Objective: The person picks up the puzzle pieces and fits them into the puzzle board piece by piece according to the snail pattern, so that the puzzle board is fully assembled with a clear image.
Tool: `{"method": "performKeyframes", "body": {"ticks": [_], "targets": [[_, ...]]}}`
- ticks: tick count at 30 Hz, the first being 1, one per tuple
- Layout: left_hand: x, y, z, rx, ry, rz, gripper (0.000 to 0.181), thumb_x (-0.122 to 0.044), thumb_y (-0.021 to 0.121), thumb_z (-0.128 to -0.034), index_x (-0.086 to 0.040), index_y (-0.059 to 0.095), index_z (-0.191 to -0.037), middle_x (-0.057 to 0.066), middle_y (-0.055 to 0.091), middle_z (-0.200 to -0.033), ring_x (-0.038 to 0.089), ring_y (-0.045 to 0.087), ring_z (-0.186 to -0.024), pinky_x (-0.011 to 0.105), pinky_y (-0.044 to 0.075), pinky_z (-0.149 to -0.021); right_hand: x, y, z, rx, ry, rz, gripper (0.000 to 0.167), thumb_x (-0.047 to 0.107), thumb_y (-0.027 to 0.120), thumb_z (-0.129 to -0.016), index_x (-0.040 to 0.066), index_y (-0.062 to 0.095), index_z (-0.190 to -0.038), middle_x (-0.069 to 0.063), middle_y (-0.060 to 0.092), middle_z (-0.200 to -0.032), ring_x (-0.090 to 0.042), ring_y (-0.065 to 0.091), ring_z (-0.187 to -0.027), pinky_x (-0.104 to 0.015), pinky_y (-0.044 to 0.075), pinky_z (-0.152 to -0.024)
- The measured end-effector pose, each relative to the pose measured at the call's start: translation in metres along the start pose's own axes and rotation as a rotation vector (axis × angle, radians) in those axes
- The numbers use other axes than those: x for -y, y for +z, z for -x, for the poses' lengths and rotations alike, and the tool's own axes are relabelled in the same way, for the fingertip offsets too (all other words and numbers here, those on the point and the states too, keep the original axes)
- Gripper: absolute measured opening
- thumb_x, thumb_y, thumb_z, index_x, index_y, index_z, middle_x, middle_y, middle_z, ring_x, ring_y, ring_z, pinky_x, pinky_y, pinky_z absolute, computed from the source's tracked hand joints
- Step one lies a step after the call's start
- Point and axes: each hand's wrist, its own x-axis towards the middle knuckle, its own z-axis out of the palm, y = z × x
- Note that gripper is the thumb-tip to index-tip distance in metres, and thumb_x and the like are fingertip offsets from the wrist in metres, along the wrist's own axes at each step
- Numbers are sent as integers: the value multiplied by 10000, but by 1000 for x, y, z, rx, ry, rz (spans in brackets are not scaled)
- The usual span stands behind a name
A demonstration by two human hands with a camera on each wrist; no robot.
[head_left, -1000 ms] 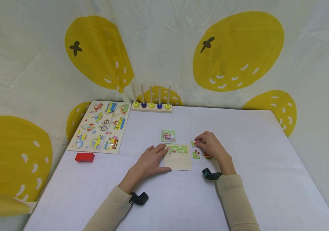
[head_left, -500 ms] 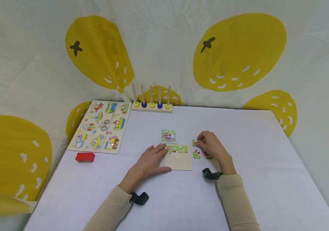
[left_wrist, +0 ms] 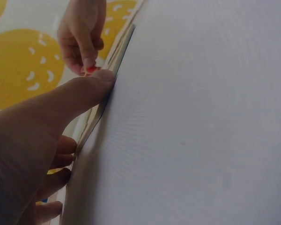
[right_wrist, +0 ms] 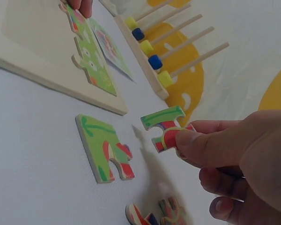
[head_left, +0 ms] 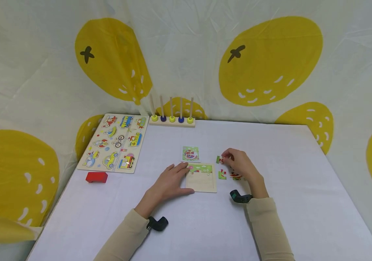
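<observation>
Left hand [head_left: 169, 182]: we are keeping it unmoved since half a second ago, fingers outstretched against the square wooden tray [head_left: 200, 183].
Loose piece [right_wrist: 99, 145]: lying flat and notched on the white counter [head_left: 205, 226], right of the tray.
Right hand [head_left: 241, 165]: we are still pinching a knobbed green-and-red puzzle piece [right_wrist: 166, 125] above the counter.
Card [head_left: 190, 153]: lying flat behind the tray.
Peg stand [head_left: 172, 123]: five wooden rods [right_wrist: 201, 59] are rising above yellow and blue beads [right_wrist: 165, 78].
</observation>
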Motion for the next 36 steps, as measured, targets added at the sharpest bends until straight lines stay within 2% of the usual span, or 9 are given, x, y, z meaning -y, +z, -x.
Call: {"method": "performKeyframes", "body": {"ticks": [8, 17, 26, 36], "targets": [[0, 0, -1, -4, 7, 7, 873, -692, 665, -826, -150, 488, -1488, 27, 435, -1575, 208, 411, -1465, 456, 319, -1224, 11, 1, 0, -14, -31, 8, 169, 192, 657, -973, 87, 682, -1103, -58, 666, -938, -198, 539, -825, -294, 451, -701], [1, 0, -1, -13, 13, 13, 876, -696, 663, -825, -146, 492, -1484, 31, 438, -1573, 214, 417, -1461, 471, 327, -1217, 23, 4, 1, -11, -74, 10, 179, 191, 657, -969, 66, 690, -1092, -61, 671, -933, -198, 544, -839, -292, 461, -724], [1, -1, 0, -10, 18, 3, 874, -696, 663, -823, -150, 493, -1484, 42, 437, -1574, 221, 418, -1460, 471, 333, -1213, 31, 12, -1, 53, -103, -28, 158, 166, 635, -971, 73, 693, -1084, -54, 671, -930, -183, 551, -827, -257, 477, -684], [2, 1, 0, -22, 19, -15, 882, -710, 655, -818, -144, 500, -1476, 40, 446, -1568, 210, 425, -1454, 471, 348, -1203, 48, 23, 2, 101, -168, -33, 126, 161, 659, -961, 80, 708, -1044, -34, 680, -916, -157, 548, -819, -256, 471, -709]]}}
